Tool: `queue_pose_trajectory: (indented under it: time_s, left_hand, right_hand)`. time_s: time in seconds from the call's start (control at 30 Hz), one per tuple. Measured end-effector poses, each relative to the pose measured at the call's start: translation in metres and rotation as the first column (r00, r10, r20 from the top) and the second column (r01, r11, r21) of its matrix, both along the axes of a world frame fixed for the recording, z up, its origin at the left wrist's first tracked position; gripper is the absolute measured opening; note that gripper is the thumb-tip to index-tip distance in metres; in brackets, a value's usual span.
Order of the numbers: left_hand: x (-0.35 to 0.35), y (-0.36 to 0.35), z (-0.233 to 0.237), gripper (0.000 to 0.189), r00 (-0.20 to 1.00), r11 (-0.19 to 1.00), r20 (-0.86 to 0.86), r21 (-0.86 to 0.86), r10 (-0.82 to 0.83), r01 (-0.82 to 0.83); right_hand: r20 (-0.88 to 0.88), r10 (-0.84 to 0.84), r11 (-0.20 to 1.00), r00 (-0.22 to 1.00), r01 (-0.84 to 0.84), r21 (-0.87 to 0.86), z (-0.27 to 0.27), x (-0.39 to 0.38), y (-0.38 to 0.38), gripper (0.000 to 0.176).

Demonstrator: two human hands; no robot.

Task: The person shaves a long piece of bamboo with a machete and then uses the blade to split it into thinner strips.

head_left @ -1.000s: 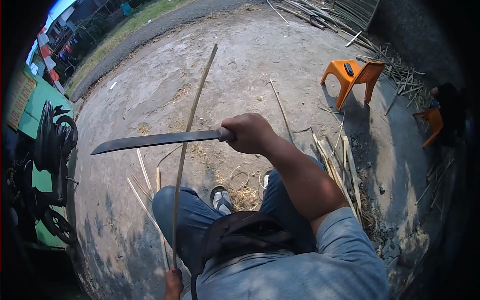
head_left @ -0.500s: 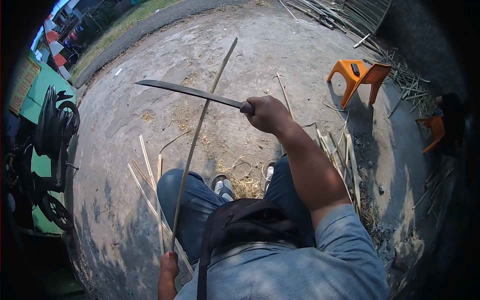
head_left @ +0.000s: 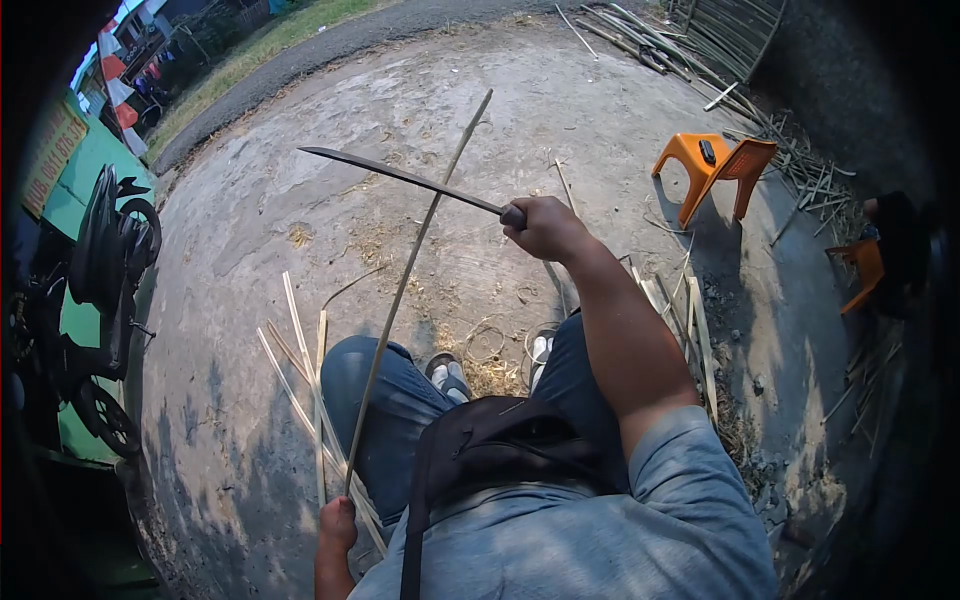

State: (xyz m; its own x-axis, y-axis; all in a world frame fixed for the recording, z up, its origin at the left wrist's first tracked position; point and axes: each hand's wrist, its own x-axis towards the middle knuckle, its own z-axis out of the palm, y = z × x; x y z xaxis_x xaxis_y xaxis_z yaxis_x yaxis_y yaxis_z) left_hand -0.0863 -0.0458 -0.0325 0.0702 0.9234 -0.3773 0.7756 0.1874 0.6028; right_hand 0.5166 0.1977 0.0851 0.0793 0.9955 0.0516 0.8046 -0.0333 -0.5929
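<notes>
My right hand (head_left: 545, 228) is closed round the handle of a long machete (head_left: 405, 178), whose blade points to the left. Beyond my knees the blade crosses a long thin bamboo strip (head_left: 402, 290). My left hand (head_left: 338, 522), low beside my left thigh, grips the near end of that strip. The strip slants up and away to the right, its far end above the concrete. Whether blade and strip touch is hard to tell. Several pale split strips (head_left: 291, 388) lie left of my left knee.
An orange plastic chair (head_left: 688, 172) with a small dark object on it stands at the right. Bamboo pieces (head_left: 820, 185) lie behind it. A motorcycle (head_left: 100, 270) is at the left. A person in dark clothing (head_left: 900, 240) is at the far right.
My right hand and the machete have shifted slightly right and down in view. The far end of the strip has also swung a little right and down.
</notes>
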Motion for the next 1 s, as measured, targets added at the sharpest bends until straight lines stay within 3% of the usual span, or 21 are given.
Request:
queue_pose_trajectory:
  time_s: [0.13, 0.27, 0.4, 0.53, 0.63, 0.83, 1.0]
  left_hand:
    - [0.002, -0.002, 0.002, 0.088, 1.000, 1.000, 0.029, -0.003, 0.005, -0.005]
    - [0.008, -0.001, 0.006, 0.090, 0.999, 0.999, 0.025, -0.027, 0.040, -0.039]
    - [0.008, -0.003, 0.004, 0.094, 0.998, 0.998, -0.001, -0.016, 0.063, -0.063]
    - [0.009, -0.002, -0.002, 0.097, 0.997, 0.998, -0.056, 0.012, 0.054, -0.054]
    - [0.005, 0.000, -0.003, 0.098, 0.995, 1.000, -0.094, -0.002, 0.030, -0.030]
    - [0.013, 0.000, -0.001, 0.098, 0.998, 0.998, -0.027, 0.005, 0.064, -0.064]
    - [0.006, -0.002, -0.009, 0.096, 0.998, 0.998, -0.010, -0.006, 0.059, -0.059]
  right_hand:
    - [-0.053, 0.026, 0.999, 0.998, -0.024, 0.047, -0.004, -0.010, -0.009, 0.018]
    - [0.083, 0.221, 0.975, 0.972, -0.223, 0.022, -0.007, -0.019, -0.018, 0.012]
    - [0.196, 0.167, 0.980, 0.966, -0.185, 0.076, -0.002, -0.013, -0.008, 0.013]
    - [-0.033, -0.020, 0.996, 0.999, 0.023, 0.086, -0.013, 0.006, 0.010, 0.016]
    - [-0.107, -0.057, 0.988, 0.993, 0.071, 0.137, -0.020, 0.011, 0.012, 0.016]
    - [-0.028, 0.002, 0.997, 1.000, 0.000, 0.071, -0.008, 0.005, -0.005, 0.016]
    - [0.120, 0.133, 0.978, 0.984, -0.150, 0.148, -0.003, 0.000, -0.010, 0.013]
